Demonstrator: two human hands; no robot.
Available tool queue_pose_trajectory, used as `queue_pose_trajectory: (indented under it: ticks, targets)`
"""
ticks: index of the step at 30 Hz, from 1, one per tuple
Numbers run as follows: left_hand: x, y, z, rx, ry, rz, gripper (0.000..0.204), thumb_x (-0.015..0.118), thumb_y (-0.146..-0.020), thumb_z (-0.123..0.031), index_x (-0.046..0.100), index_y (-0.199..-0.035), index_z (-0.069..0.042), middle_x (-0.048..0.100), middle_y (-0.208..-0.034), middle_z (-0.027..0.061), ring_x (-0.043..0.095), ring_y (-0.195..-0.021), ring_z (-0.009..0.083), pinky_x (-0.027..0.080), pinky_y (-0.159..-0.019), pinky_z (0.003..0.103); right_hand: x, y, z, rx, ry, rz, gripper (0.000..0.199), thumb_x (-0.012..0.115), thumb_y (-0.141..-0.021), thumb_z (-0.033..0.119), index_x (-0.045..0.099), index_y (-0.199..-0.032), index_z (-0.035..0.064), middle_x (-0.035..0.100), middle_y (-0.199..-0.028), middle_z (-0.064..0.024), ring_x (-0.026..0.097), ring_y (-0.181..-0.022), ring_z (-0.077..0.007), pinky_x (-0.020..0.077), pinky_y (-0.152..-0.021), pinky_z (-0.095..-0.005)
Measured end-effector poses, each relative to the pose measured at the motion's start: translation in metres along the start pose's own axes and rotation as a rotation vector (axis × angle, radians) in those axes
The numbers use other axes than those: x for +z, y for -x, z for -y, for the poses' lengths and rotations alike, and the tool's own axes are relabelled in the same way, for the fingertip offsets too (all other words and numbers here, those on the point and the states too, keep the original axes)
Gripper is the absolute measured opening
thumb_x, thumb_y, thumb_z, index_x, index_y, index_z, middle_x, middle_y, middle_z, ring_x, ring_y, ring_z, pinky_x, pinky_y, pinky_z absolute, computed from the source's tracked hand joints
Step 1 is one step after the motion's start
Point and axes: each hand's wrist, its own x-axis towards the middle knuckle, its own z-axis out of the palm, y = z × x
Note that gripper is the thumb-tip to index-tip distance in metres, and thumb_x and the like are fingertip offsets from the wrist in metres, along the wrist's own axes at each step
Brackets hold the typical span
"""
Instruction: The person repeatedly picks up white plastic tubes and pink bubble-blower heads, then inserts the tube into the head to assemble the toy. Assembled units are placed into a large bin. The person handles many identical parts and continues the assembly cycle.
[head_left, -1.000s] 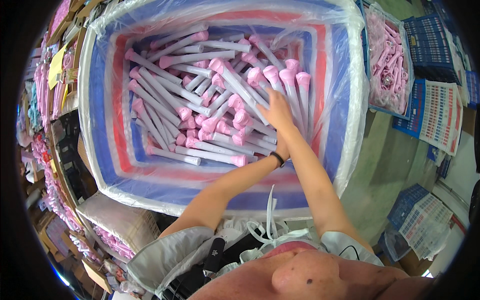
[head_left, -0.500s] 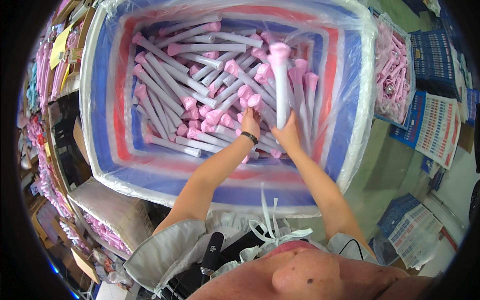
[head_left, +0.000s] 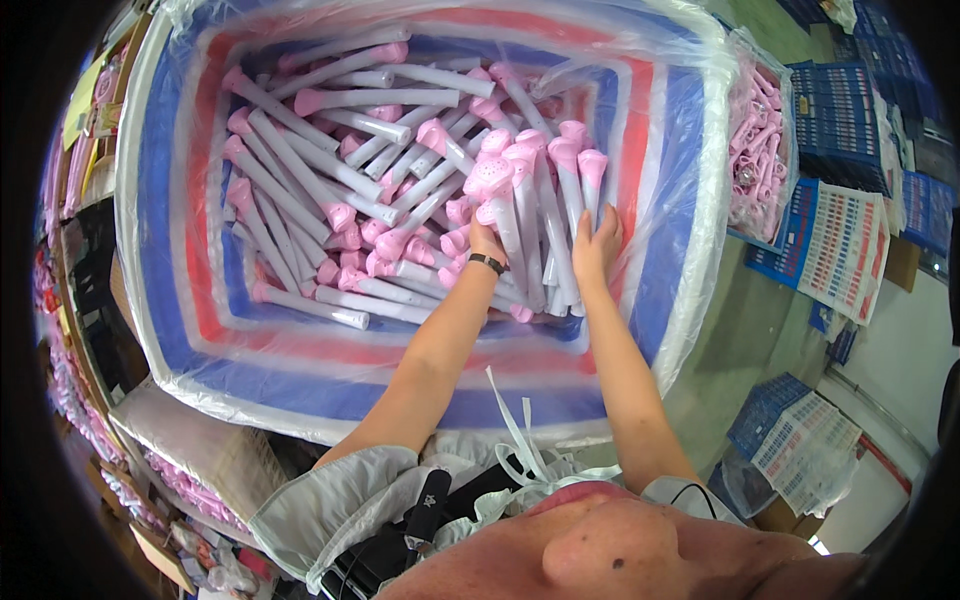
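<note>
A big striped woven bag (head_left: pixel 205 290), lined with clear plastic, holds several white tubes with pink caps (head_left: pixel 330 150). A bunch of these tubes (head_left: pixel 535 200) stands tilted, caps up, against the bag's right side. My left hand (head_left: pixel 487 243), with a dark wristband, grips the left side of this bunch. My right hand (head_left: pixel 597 245) presses flat against its right side, fingers spread, next to the plastic liner.
A clear bag of pink parts (head_left: pixel 760 150) sits right of the striped bag. Blue crates (head_left: pixel 850 100) and printed sheets (head_left: pixel 840 250) lie at the far right. Packed pink goods (head_left: pixel 190 480) line the left and lower left.
Both hands have moved right and further into the bag. The bunch of tubes has shifted with them toward the bag's right wall. A second ago only my right hand was on the tubes.
</note>
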Motion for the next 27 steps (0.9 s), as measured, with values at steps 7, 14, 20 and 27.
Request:
queue_pose_trajectory:
  ticks: [7,14,20,27]
  targets:
    - [-0.008,-0.012,-0.008,-0.075,-0.028,0.33,0.035,0.041,-0.093,-0.031,0.055,-0.116,-0.01,0.061,-0.111,0.0068,0.058,-0.102,0.023,0.047,-0.089,0.038,0.032,-0.06,-0.042,0.689,-0.238,0.316,0.075,0.029,-0.09,0.056,0.037,-0.13,-0.0073,0.046,-0.126,-0.0246,0.04,-0.122,-0.0356,0.0272,-0.104,-0.0371]
    - [0.005,-0.012,-0.012,-0.025,-0.001,0.415,0.034,0.044,-0.092,-0.036,0.058,-0.111,-0.013,0.064,-0.103,0.0065,0.058,-0.102,0.0244,0.047,-0.086,0.043,0.056,-0.08,-0.064,0.721,-0.588,0.445,0.096,0.034,-0.081,0.071,0.024,-0.137,-0.0067,0.031,-0.139,-0.0215,0.027,-0.131,-0.0322,0.0213,-0.108,-0.0348]
    - [0.016,-0.008,-0.02,-0.023,-0.039,0.452,0.034,0.042,-0.092,-0.037,0.058,-0.11,-0.012,0.064,-0.103,0.0073,0.057,-0.102,0.025,0.046,-0.088,0.044,0.046,-0.08,-0.031,0.651,-0.345,0.383,0.122,0.049,-0.065,0.08,0.019,-0.135,-0.016,0.027,-0.14,-0.03,0.026,-0.133,-0.0364,0.0216,-0.108,-0.0379]
    - [0.027,-0.015,-0.024,-0.026,-0.043,0.5,0.034,0.04,-0.093,-0.037,0.057,-0.108,-0.011,0.064,-0.103,0.0081,0.057,-0.103,0.0257,0.045,-0.089,0.045,0.053,-0.075,-0.058,0.787,-0.426,0.566,0.122,0.045,-0.065,0.084,0.02,-0.136,-0.0133,0.031,-0.14,-0.0251,0.031,-0.13,-0.0329,0.0247,-0.107,-0.0371]
